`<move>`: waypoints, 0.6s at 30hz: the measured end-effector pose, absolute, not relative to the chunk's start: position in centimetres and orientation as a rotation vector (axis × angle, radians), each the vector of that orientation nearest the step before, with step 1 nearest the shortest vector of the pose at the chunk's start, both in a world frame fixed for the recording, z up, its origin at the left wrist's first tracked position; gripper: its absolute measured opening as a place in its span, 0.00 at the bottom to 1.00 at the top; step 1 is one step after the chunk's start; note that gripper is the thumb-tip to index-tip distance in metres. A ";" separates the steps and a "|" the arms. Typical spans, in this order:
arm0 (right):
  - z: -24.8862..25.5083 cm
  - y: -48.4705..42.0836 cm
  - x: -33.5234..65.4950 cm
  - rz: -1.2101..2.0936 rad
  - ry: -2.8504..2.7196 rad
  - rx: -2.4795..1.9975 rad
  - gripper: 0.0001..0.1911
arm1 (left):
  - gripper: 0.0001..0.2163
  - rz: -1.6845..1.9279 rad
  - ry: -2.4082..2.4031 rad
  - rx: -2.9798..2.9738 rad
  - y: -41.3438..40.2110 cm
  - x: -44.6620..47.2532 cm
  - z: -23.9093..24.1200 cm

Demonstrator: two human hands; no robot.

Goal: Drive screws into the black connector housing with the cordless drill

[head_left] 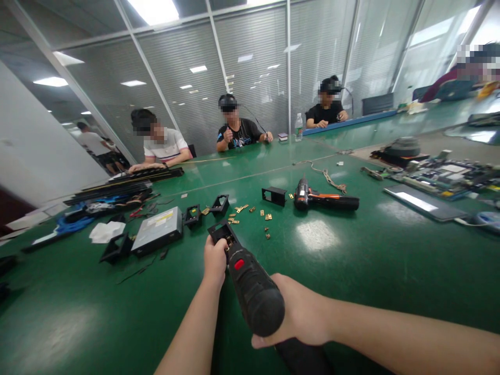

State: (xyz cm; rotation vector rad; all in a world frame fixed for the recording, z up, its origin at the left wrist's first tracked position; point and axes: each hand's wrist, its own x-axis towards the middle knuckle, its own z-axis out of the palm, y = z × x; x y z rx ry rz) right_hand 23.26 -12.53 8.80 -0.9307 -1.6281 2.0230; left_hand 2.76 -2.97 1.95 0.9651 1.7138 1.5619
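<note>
Left end of the green table [371,271], what's there?

Blue cable [74,224], a loose frame [115,247], then the drive [158,229]. No hand on any of them.

Left hand [215,258]?

Clamped on the black frame [219,230], thumb on the near side. Other fingers mostly hidden. Forearm reaches straight out from the near edge.

So where's the frame relative to the drill [250,286]?

Ahead and slightly left, at its nose. Drill's long axis runs from the frame back toward the wearer, angled right. Tip contact: can't tell, hidden. Left hand is nearer the frame.

Right of that?

Brass bits [269,217] scattered beyond the frame. Right hand [300,307] closed round the drill grip, forearm coming in low from the right. Trigger finger: can't tell, body blocks it.

Further right?

Second drill [301,194] on its side, handle pointing right, untouched. Then circuit boards [449,169], well apart from both hands.
</note>
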 end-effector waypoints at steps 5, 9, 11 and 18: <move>8.5 -12.2 23.5 2.018 -1.667 -0.880 0.20 | 0.09 1.529 1.742 0.962 -2.9 2.7 1.8; 8.3 -11.9 23.6 2.002 -1.732 -0.912 0.20 | 0.11 1.519 1.751 0.965 -2.9 2.6 1.8; 8.3 -11.9 23.6 2.004 -1.733 -0.942 0.20 | 0.10 1.520 1.743 0.967 -3.0 2.6 1.9; 8.4 -12.3 23.5 1.999 -1.664 -0.873 0.19 | 0.07 1.551 1.698 0.958 -3.1 2.7 1.9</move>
